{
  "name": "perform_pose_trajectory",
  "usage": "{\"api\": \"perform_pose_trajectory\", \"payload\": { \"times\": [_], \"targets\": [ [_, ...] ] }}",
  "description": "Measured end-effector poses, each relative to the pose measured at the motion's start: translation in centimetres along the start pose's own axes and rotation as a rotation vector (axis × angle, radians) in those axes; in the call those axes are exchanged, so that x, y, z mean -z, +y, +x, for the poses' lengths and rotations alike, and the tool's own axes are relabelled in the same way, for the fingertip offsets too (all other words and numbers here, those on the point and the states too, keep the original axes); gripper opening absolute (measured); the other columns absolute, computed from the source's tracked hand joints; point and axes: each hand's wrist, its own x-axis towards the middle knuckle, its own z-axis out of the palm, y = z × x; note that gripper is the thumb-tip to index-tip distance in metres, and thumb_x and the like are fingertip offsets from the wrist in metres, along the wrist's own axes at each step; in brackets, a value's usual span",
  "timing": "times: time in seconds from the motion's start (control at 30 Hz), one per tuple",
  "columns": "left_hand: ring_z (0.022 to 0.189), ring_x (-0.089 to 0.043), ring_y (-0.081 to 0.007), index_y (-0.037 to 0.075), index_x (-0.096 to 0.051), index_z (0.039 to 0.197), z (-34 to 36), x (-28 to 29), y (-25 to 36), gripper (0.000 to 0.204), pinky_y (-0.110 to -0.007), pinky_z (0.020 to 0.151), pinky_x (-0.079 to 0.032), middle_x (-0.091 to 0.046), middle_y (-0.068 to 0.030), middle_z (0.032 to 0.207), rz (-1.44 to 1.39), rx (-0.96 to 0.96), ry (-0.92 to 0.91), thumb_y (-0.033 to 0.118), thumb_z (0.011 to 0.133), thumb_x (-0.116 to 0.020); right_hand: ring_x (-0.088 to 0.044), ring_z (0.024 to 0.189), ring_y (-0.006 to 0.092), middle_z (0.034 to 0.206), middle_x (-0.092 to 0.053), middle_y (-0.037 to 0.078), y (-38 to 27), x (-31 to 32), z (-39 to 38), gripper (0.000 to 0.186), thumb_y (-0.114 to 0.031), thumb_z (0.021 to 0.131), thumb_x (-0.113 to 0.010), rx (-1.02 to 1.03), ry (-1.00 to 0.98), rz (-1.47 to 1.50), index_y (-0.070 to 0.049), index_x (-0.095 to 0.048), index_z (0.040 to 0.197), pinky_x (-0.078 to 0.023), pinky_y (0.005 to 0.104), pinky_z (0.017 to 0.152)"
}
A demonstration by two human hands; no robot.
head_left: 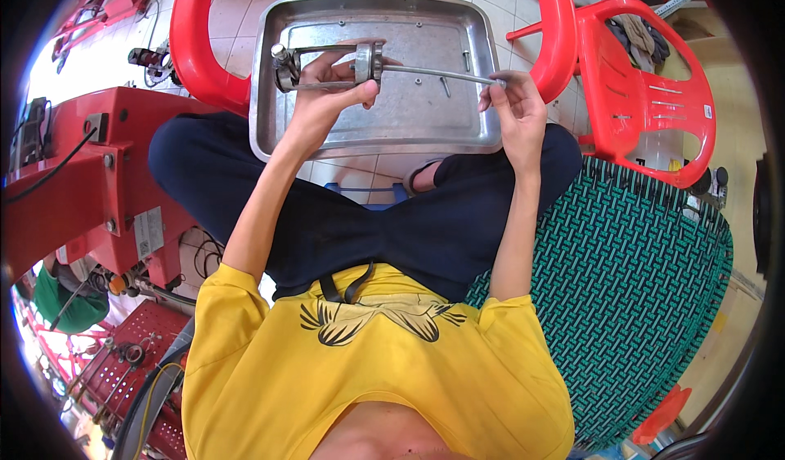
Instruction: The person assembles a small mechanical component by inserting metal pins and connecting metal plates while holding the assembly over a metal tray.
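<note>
My left hand [329,92] is wrapped round a metal assembly with a round ribbed collar [369,63] and long side rods, held level above a steel tray [327,145]. A darker metal end piece [284,67] sits at the assembly's left end. From the collar a thin grey rod [441,72] runs out to the right. The fingertips of my right hand [515,108] pinch the far end of that rod. Under my hands in the tray lie a loose bolt [446,87] and several small nuts.
The tray rests on a red plastic chair [208,43] in front of my knees. Another red chair [646,92] stands at the right, beside a green woven seat [630,296]. Red machinery [106,174] fills the left side, and a person's green sleeve [69,303] shows below it.
</note>
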Motion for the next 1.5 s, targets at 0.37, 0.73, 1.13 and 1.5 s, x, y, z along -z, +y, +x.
{"api": "perform_pose_trajectory", "payload": {
  "times": [0.37, 0.73, 1.13, 1.5],
  "targets": [
    [0.073, -0.060, -0.0077, 0.006, -0.060, 0.136, 0.3, -1.7, 0.3, 0.059, -0.025, 0.069, -0.053, -0.076, -0.0125, 0.109, 0.161, -0.026, 0.063, 0.016, 0.081, -0.079, -0.060, 0.065, 0.0101, 0.082, -0.067, 0.006, 4.6, -0.8, 0.1, 0.025, -0.025, 0.106, -0.057, 0.094, 0.085, -0.115, 0.000, -0.059, 0.110, -0.047, 0.0254, 0.067],
    [0.091, -0.071, -0.0141, 0.008, -0.062, 0.132, 0.5, -1.4, -0.1, 0.057, -0.027, 0.078, -0.058, -0.076, -0.0119, 0.111, 0.077, -0.034, 0.016, 0.017, 0.081, -0.084, -0.057, 0.064, 0.0106, 0.072, -0.062, 0.004, 3.4, -0.8, -0.4, 0.035, -0.033, 0.105, -0.060, 0.090, 0.101, -0.029, 0.001, -0.059, 0.096, -0.045, 0.0244, 0.063],
    [0.065, -0.060, -0.0104, 0.006, -0.064, 0.130, 0.6, -0.9, -0.5, 0.051, -0.025, 0.061, -0.051, -0.076, -0.0147, 0.103, -0.010, -0.017, 0.092, 0.016, 0.083, -0.082, -0.060, 0.062, 0.0112, 0.074, -0.066, 0.005, 4.2, -0.1, -0.5, 0.027, -0.025, 0.098, -0.070, 0.109, 0.054, -0.119, 0.000, -0.061, 0.104, -0.047, 0.0250, 0.066],
    [0.068, -0.060, -0.0095, 0.006, -0.065, 0.128, 0.6, -0.9, -0.3, 0.049, -0.025, 0.062, -0.049, -0.076, -0.0143, 0.106, -0.014, -0.024, 0.108, 0.011, 0.082, -0.082, -0.062, 0.064, 0.0101, 0.077, -0.068, 0.006, 3.5, -0.6, -0.2, 0.020, -0.017, 0.099, -0.068, 0.090, 0.064, -0.087, -0.002, -0.061, 0.110, -0.048, 0.0251, 0.066]
  ]
}}
